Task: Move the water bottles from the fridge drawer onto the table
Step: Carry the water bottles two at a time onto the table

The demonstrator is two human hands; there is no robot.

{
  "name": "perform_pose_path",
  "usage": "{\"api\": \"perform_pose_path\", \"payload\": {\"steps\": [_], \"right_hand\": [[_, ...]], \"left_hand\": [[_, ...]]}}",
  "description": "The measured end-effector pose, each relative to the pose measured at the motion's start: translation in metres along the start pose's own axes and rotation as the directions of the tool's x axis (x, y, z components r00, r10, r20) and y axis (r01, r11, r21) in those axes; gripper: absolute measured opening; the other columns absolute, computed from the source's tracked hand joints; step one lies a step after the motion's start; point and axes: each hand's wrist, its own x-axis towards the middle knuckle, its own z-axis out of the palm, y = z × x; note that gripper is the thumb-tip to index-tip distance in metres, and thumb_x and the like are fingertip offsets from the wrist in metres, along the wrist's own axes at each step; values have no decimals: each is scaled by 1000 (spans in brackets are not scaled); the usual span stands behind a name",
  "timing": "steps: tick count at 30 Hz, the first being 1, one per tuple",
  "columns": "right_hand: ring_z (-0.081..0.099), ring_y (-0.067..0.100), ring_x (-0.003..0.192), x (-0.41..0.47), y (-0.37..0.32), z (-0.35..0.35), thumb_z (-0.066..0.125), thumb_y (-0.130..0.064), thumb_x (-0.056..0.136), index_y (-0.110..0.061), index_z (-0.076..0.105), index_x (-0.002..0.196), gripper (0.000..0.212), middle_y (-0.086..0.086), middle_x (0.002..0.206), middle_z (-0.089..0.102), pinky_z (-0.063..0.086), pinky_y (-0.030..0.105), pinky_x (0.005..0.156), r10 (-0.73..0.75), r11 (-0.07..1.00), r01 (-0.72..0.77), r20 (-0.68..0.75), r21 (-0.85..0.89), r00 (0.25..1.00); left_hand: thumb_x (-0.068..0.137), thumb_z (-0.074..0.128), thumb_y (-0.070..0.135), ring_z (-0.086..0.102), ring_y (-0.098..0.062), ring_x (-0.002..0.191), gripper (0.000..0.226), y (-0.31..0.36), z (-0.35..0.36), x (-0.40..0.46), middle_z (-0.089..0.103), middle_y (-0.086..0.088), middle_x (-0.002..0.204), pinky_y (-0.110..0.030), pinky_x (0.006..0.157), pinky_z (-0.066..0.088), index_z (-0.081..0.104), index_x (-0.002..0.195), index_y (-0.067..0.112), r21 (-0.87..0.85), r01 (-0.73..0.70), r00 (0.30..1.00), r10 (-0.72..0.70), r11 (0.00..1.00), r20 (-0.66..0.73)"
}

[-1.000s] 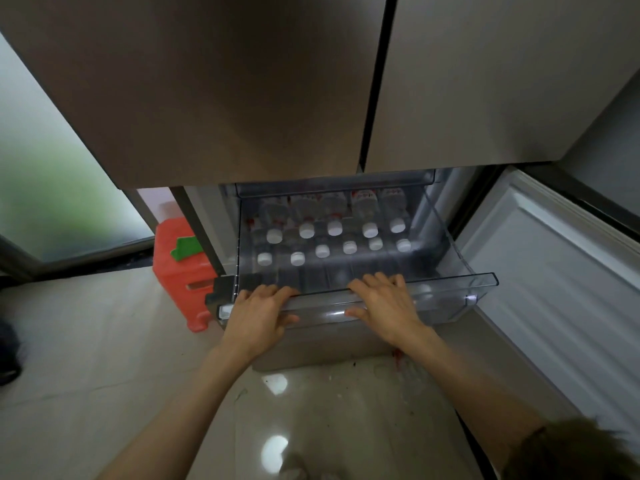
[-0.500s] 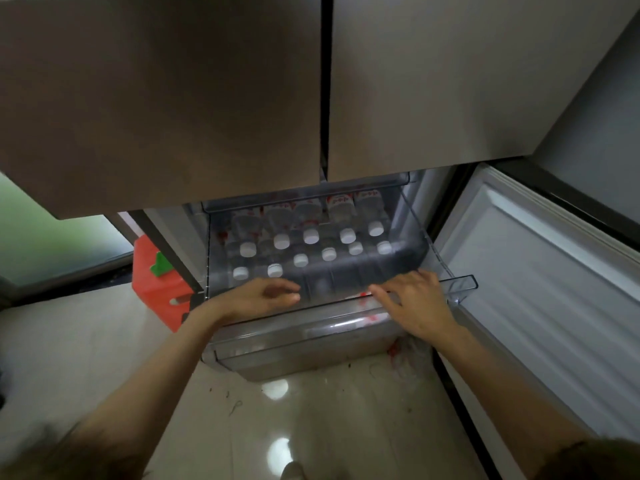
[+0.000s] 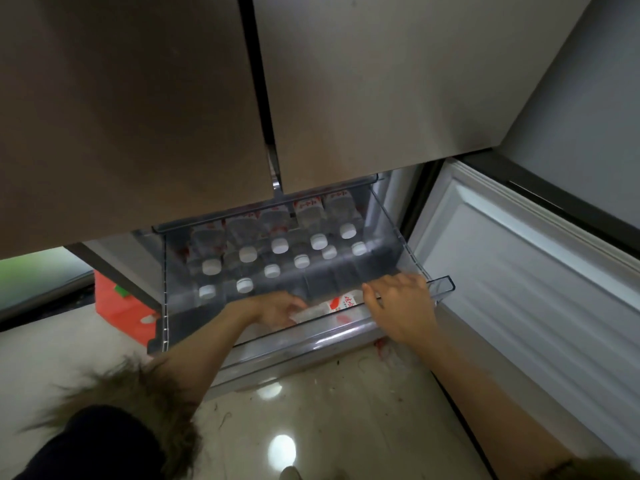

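The clear fridge drawer [image 3: 444,284] is pulled out below the upper doors. Several water bottles [image 3: 280,245] with white caps stand in two rows at its back. One more bottle [image 3: 341,303] with a red and white label lies on its side near the drawer's front. My left hand [image 3: 277,309] reaches into the drawer and its fingers and thumb curl round the clear end of this lying bottle. My right hand [image 3: 398,301] rests over the drawer's front right rim, fingers stretched out just right of the lying bottle.
The brown upper fridge doors [image 3: 173,98] hang overhead. The lower fridge door [image 3: 519,278] stands open on the right. An orange-red plastic object [image 3: 117,308] sits on the floor left of the fridge. The glossy floor [image 3: 311,427] lies below. No table is in view.
Both hands left the drawer's front edge. My left hand moved down into the drawer and took hold of the lying bottle; my right hand shifted right along the rim. The view moved closer.
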Motion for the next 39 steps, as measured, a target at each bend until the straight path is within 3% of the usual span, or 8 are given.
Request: {"api": "perform_pose_path", "payload": {"steps": [6, 11, 19, 24, 29, 32, 35, 39], "right_hand": [[57, 15, 95, 3, 0, 0, 30, -39, 94, -21, 63, 103, 39, -1, 104, 67, 28, 32, 91, 8, 997, 2, 115, -83, 993], [56, 15, 85, 3, -1, 0, 28, -36, 94, -18, 63, 92, 40, -1, 91, 67, 29, 31, 86, 22, 994, -11, 98, -109, 995], [55, 13, 82, 4, 0, 2, 26, -38, 93, -19, 62, 89, 41, -2, 87, 65, 33, 31, 87, 34, 993, -21, 114, -114, 993], [55, 13, 83, 6, -1, 2, 26, -38, 94, -19, 62, 91, 41, -2, 89, 65, 31, 31, 86, 29, 993, -18, 100, -114, 995], [57, 16, 80, 6, 0, 3, 27, -37, 93, -17, 64, 89, 42, 0, 85, 66, 31, 32, 82, -1, 992, 9, 68, -126, 998], [58, 18, 76, 4, -1, 5, 34, -35, 93, -15, 67, 81, 40, 2, 78, 66, 28, 32, 83, 13, 998, -12, 6, -69, 1000], [59, 18, 70, 6, -2, 1, 39, -39, 94, -15, 69, 76, 42, 2, 72, 68, 34, 33, 87, 29, 996, -25, -46, 86, 999], [61, 3, 66, 2, -20, -16, 42, -57, 86, -20, 70, 86, 46, -13, 73, 67, 46, 19, 62, 198, 827, -131, -65, 547, 978]], "left_hand": [[85, 64, 13, 48, -19, 122, 56, -13, -3, -5, 51, -9, 133, -30, 103, 39, 40, 135, 19, -263, -16, 988, -26, 965, -154], [92, 50, 9, 28, -16, 137, 56, 0, 4, -7, 32, 0, 149, -43, 113, 25, 31, 136, 39, -43, -221, 974, 217, 974, -67], [94, 50, 20, 10, -17, 143, 69, 3, 4, -5, 15, 8, 155, -50, 116, 14, 11, 133, 63, 101, -214, 975, 205, 972, 92], [93, 51, 26, 28, -11, 136, 63, -2, 3, -9, 24, 14, 152, -30, 110, 24, 16, 137, 55, 51, -201, 978, 203, 978, -46], [77, 65, -1, 63, -15, 95, 69, 0, -17, -25, 54, -9, 130, -12, 76, 48, 40, 138, 20, -313, -149, 962, 64, 938, -266], [80, 66, 4, 58, -20, 108, 63, -2, -24, -45, 57, -7, 127, -33, 95, 48, 42, 136, 23, -456, -136, 931, -44, 879, -362], [82, 65, 8, 55, -9, 114, 60, -2, -28, -68, 57, 3, 127, -21, 92, 47, 44, 132, 32, -592, -213, 897, -85, 777, -434], [79, 69, 11, 48, 4, 115, 64, 22, -27, -93, 47, 17, 132, -11, 84, 46, 45, 132, 37, -627, -331, 888, 9, 705, -459]]}}
